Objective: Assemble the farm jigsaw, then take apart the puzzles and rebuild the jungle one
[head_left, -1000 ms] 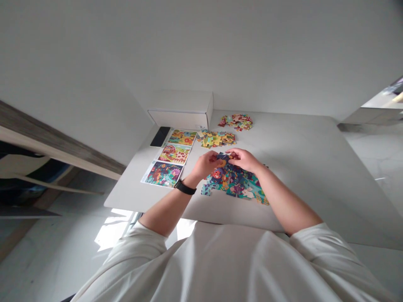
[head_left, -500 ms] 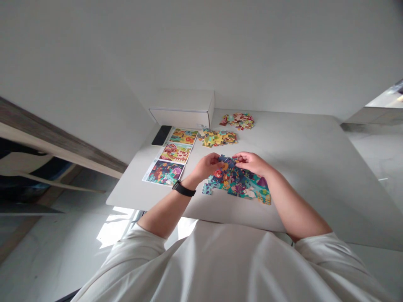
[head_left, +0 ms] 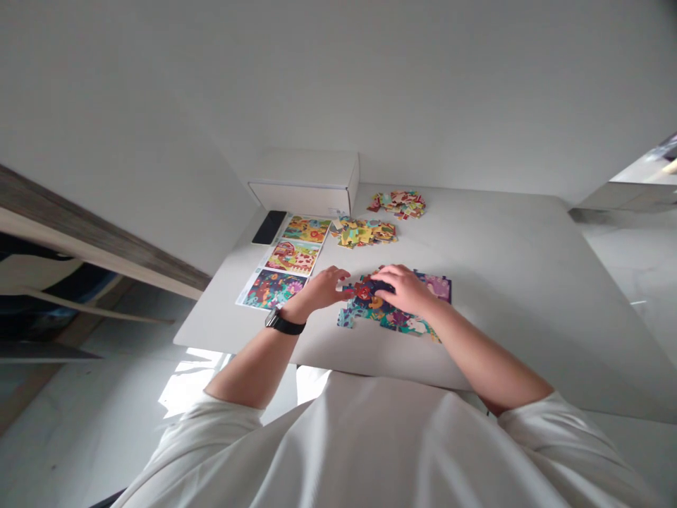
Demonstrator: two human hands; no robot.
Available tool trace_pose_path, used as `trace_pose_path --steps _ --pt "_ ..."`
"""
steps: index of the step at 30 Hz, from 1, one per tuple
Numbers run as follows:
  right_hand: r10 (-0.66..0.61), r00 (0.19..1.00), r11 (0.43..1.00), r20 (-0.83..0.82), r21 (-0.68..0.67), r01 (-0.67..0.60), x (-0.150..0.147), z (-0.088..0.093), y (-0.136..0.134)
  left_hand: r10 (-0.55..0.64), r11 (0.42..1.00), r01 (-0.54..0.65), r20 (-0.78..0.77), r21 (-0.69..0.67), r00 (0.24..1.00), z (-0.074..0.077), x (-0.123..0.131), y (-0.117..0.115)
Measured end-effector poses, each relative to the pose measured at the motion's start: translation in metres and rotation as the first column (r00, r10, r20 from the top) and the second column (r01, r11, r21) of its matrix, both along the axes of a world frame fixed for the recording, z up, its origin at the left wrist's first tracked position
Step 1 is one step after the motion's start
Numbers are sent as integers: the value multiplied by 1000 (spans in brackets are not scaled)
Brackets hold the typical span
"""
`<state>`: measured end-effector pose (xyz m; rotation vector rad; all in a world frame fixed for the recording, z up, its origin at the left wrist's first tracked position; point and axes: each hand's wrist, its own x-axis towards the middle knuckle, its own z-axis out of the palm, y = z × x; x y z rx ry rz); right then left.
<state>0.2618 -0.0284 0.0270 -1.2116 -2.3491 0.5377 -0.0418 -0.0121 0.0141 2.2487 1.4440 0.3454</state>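
A partly joined jigsaw puzzle [head_left: 405,321] in dark blue, green and purple lies on the table in front of me. My left hand [head_left: 325,288] is at its left edge, thumb and fingers spread apart, holding nothing I can see. Over the puzzle's upper middle is my right hand [head_left: 400,286], palm down with fingers apart, hiding some of the pieces beneath. The picture sheet [head_left: 276,288] with three printed scenes lies to the left, its lowest scene in similar dark colours.
Behind the puzzle sit a pile of yellowish jigsaw pieces [head_left: 364,233] and a pile of reddish pieces [head_left: 399,204]. A white box [head_left: 299,196] stands at the back by the wall, with a black phone [head_left: 269,227] in front of it. The white table [head_left: 518,282] extends rightward.
My hands have let go of the puzzle part they were gripping at the top. The left hand moved left and down, opening; the right moved slightly left and down over the puzzle.
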Motion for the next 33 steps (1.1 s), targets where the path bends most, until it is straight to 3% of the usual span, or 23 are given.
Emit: trace_pose_path --steps 3,5,13,18,21,23,27,30,33 --pt "162 982 986 97 26 -165 -28 -4 -14 -148 989 149 -106 -2 983 5 -2 -20" --pt "200 964 979 173 10 -205 -38 -8 -17 -168 985 171 -175 -2 970 10 0 -32" --pt "181 937 984 300 -57 -172 -11 -6 -10 -172 984 177 -212 6 962 18 3 -36" --pt "143 937 989 320 -20 -144 -7 -4 -18 -176 984 175 -66 -18 982 12 7 -33" --pt "191 942 979 277 21 -204 -14 -9 -24 -150 988 150 2 -40 989 9 4 -30" --pt "214 936 973 280 29 -231 -16 -12 -25 -84 996 84 -35 8 996 9 -1 -26" --pt "74 950 994 302 50 -93 -10 -12 -21 51 991 -39 -89 130 995 13 -4 -24" --pt "-16 958 997 285 73 -5 -6 -8 -19 -76 989 78 -19 124 997 14 10 -34" --pt "52 963 995 265 69 -73 -3 -7 -21 -264 959 261 14 110 964 11 27 -49"
